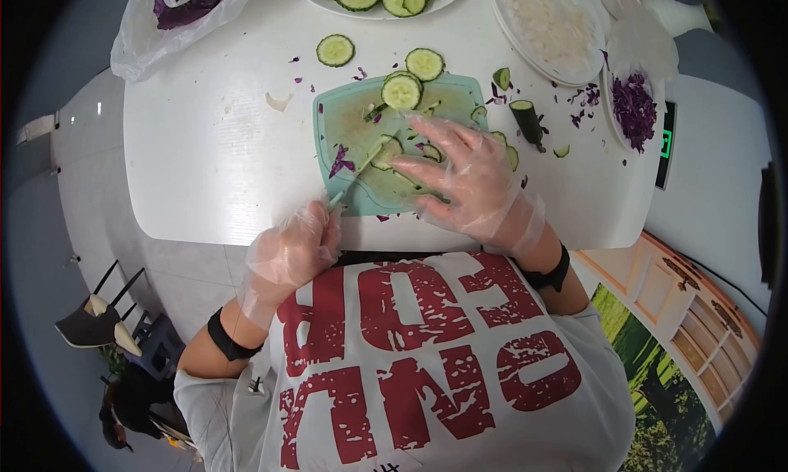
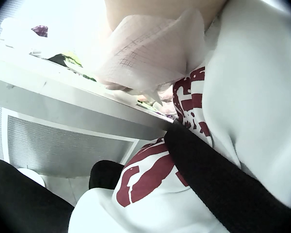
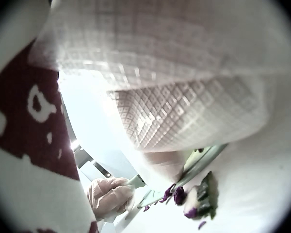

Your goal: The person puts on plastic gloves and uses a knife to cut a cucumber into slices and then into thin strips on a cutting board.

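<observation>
**Slim pale-green knife (image 1: 358,167) slants toward a thin, round, green-rimmed cucumber slice (image 1: 387,153) by the right hand (image 1: 474,185)**

The left hand (image 1: 294,249), in a clear plastic glove, grips the knife with its fingers curled round the handle, just off the near left corner of the pale-green cutting board (image 1: 327,126). From there the knife's long axis runs diagonally, away and to the right, over the board. The slice lies just beside the blade's far end, between it and the spread fingers of the right hand. That hand's fingertips are the nearer ones; the left fist is farther off, at the handle end. The right hand, gloved alike, has its fingers spread and clasps nothing that shows; whether its fingertips touch the pieces beneath, I cannot tell.

The board sits toward the near edge of the white table (image 1: 205,160). Two overlapping cucumber rounds (image 1: 401,91) straddle the board's far edge, and a dark-green cucumber stub (image 1: 528,124) lies just beyond its right edge. A white plate of shredded purple cabbage (image 1: 634,112) stands near the table's right edge.
</observation>
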A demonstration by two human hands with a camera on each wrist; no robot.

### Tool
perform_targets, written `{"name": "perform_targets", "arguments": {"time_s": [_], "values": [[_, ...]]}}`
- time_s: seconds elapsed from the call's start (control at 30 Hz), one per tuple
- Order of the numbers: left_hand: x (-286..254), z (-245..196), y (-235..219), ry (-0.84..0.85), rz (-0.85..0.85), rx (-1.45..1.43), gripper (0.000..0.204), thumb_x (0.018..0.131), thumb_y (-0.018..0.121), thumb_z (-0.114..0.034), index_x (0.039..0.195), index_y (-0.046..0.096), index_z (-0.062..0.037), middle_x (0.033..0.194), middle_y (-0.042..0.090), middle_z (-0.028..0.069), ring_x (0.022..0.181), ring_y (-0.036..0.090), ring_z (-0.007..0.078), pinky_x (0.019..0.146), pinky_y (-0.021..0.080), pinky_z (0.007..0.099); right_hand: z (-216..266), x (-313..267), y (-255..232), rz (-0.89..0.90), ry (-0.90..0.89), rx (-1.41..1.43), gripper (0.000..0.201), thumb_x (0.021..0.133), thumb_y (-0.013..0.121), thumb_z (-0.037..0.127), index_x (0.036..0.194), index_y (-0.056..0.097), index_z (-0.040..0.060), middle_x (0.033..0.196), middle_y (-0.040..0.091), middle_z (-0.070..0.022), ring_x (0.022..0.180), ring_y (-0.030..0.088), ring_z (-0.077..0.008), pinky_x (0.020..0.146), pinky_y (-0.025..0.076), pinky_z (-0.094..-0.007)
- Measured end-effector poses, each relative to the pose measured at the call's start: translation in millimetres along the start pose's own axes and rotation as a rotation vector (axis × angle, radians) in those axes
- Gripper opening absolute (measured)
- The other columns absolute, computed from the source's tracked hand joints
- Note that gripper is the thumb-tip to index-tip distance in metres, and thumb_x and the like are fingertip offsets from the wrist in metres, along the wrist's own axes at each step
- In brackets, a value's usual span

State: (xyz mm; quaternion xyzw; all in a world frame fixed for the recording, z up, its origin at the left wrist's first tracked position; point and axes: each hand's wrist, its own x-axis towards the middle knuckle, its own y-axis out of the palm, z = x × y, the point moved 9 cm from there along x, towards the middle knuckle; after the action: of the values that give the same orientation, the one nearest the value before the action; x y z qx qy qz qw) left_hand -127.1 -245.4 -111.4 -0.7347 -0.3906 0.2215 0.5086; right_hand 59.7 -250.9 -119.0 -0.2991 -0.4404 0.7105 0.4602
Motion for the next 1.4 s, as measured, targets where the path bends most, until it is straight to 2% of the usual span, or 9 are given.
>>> {"name": "perform_targets", "arguments": {"time_s": [0.07, 0.47, 0.53, 0.73, 1.07, 1.4], "values": [[-0.1, -0.3, -0.3, 0.005, 0.002, -0.001, 0.014, 0.087, 0.071, -0.013, 0.085, 0.058, -0.0071, 0.061, 0.057, 0.0095, 0.046, 0.057, 0.0297, 0.041, 0.045, 0.0402, 3.0, 1.0, -4.6, -0.026, -0.016, -0.02, 0.051, 0.075, 0.074, 0.03, 0.126, 0.07, 0.0301, 0.148, 0.047, -0.0075, 0.126, 0.051, -0.0283, 0.102, 0.045, -0.0443], [-0.2, 0.4, 2.6, -0.074, 0.055, -0.025, 0.014, 0.089, 0.068, -0.015, 0.086, 0.057, -0.007, 0.061, 0.059, 0.0107, 0.048, 0.059, 0.032, 0.042, 0.047, 0.0428, 3.3, -1.2, -3.6, -0.025, -0.007, -0.029, 0.05, 0.078, 0.073, 0.03, 0.128, 0.069, 0.0308, 0.151, 0.045, -0.0063, 0.128, 0.048, -0.0279, 0.104, 0.042, -0.0454], [1.0, 1.9, 4.7, -0.142, 0.111, -0.036, 0.018, 0.092, 0.068, -0.013, 0.082, 0.056, -0.0054, 0.063, 0.058, 0.0158, 0.054, 0.061, 0.0372, 0.048, 0.047, 0.0457, 3.6, -1.1, -4.0, -0.027, -0.007, -0.028, 0.05, 0.078, 0.073, 0.03, 0.128, 0.069, 0.0307, 0.151, 0.046, -0.0063, 0.128, 0.049, -0.0278, 0.104, 0.042, -0.0452], [7.3, 3.3, 12.3, -0.125, 0.152, 0.002, 0.017, 0.093, 0.067, -0.017, 0.085, 0.055, -0.0069, 0.059, 0.058, 0.0141, 0.049, 0.06, 0.0367, 0.044, 0.047, 0.0464, 3.4, -0.1, -3.9, -0.029, -0.011, -0.018, 0.05, 0.077, 0.073, 0.03, 0.127, 0.069, 0.0301, 0.15, 0.046, -0.0063, 0.128, 0.049, -0.0274, 0.104, 0.042, -0.0449], [18.3, -3.7, 10.5, -0.097, 0.086, 0.026, 0.016, 0.093, 0.065, -0.019, 0.085, 0.055, -0.0086, 0.062, 0.063, 0.0134, 0.051, 0.062, 0.0346, 0.045, 0.05, 0.0441, 3.3, -2.2, -4.6, -0.033, -0.019, -0.031, 0.051, 0.078, 0.073, 0.033, 0.129, 0.068, 0.0291, 0.152, 0.043, -0.009, 0.131, 0.047, -0.0284, 0.104, 0.041, -0.0458], [15.9, 2.8, 9.6, -0.162, 0.13, -0.048, 0.015, 0.094, 0.064, -0.015, 0.088, 0.054, -0.0061, 0.065, 0.062, 0.0174, 0.056, 0.062, 0.0391, 0.048, 0.048, 0.0481, 3.4, -3.1, -2.8, -0.041, -0.014, -0.04, 0.05, 0.079, 0.074, 0.031, 0.129, 0.068, 0.0282, 0.153, 0.041, -0.0115, 0.132, 0.047, -0.0304, 0.104, 0.041, -0.0469]]}}
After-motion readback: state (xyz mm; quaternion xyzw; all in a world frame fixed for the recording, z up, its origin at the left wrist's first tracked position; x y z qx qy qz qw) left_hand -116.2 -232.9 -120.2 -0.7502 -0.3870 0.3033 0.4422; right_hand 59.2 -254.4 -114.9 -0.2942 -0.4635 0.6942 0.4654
